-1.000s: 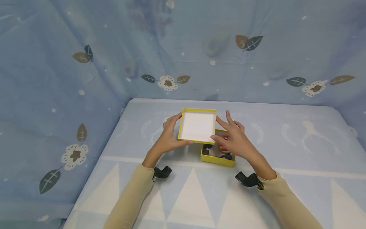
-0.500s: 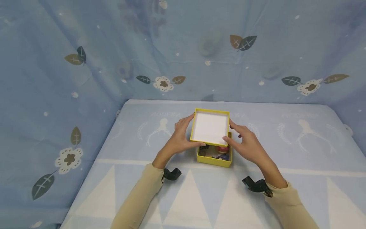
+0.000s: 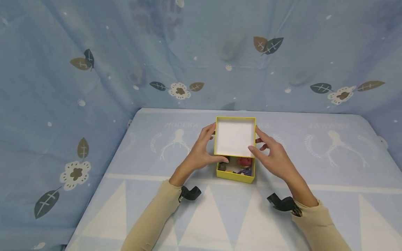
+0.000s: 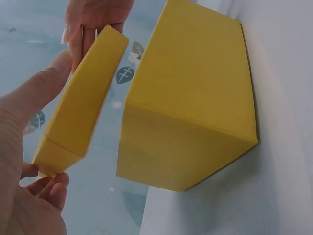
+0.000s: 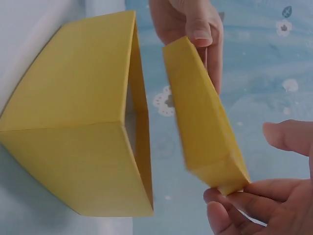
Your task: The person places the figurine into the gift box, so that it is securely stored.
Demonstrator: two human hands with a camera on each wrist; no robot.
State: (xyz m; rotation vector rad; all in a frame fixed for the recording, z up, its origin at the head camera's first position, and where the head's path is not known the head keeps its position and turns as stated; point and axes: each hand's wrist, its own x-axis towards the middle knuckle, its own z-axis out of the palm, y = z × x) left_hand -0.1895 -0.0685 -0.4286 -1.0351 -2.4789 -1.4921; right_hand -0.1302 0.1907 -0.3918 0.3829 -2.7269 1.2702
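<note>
Both hands hold a shallow yellow box lid [image 3: 235,136], its white inside facing the head camera. My left hand [image 3: 201,150] grips the lid's left side, thumb near the lower edge. On the right side, the fingers of my right hand [image 3: 273,155] curl at a corner, seen in the right wrist view; its thumb overlaps the lid's edge in the head view. Below stands the deeper yellow box [image 4: 190,73], with a gap to the tilted lid [image 5: 200,117]. Inside the box are a red round item [image 3: 245,161], a purple-blue item [image 3: 245,172] and dark items [image 3: 222,167]; the lid hides the rest.
The box stands on a table with a blue and white patterned cover [image 3: 176,216]. A blue cloth with flowers and leaves [image 3: 201,52] hangs behind and at the left. Black wrist mounts [image 3: 190,192] stick out from both sleeves.
Both hands have carried the lid rightward until it lines up above the rear of the box. Its tilt has changed slightly, and more of the front contents shows. The box stays in place.
</note>
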